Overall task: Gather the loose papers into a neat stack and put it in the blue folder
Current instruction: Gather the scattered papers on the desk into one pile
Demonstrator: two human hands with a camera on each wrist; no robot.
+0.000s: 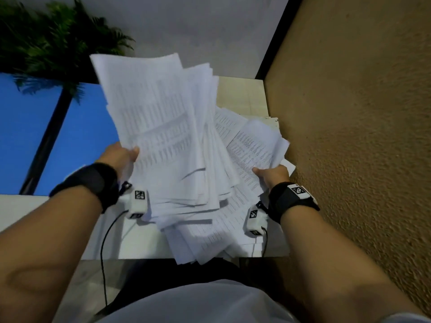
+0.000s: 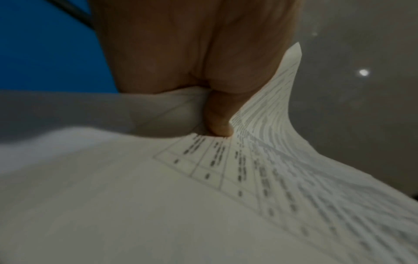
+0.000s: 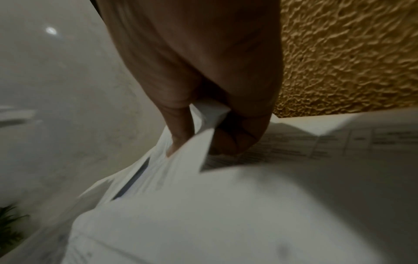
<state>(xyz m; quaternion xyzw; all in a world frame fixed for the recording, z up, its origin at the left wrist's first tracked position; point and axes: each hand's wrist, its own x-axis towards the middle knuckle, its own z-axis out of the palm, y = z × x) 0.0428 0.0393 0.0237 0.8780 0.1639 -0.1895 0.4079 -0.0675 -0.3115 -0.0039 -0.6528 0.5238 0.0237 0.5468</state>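
Left hand: the left hand (image 1: 121,157) grips the left edge of the papers (image 1: 168,141), thumb (image 2: 218,123) pressed on top of a printed sheet, the other fingers hidden beneath.
Right hand: the right hand (image 1: 271,174) pinches the right edge of the same bundle, thumb (image 3: 181,128) on top and curled fingers (image 3: 239,137) under, sheet corners sticking out between them.
Hands to each other: well apart, one on each side of the bundle.
Papers: a thick, uneven fan of white printed sheets, raised between the hands and tilted away from the person; edges are not aligned, and the near ends splay out below the wrists.
Under the hands: a white table (image 1: 137,243), with more sheets (image 1: 275,245) lying flat on it under the right wrist.
Left of the left hand: a broad blue surface (image 1: 88,136) crossed by a dark bar; whether this is the blue folder cannot be told.
Beyond the left hand: a green fern-like plant (image 1: 53,43).
Right of the right hand: a rough tan wall (image 1: 361,113).
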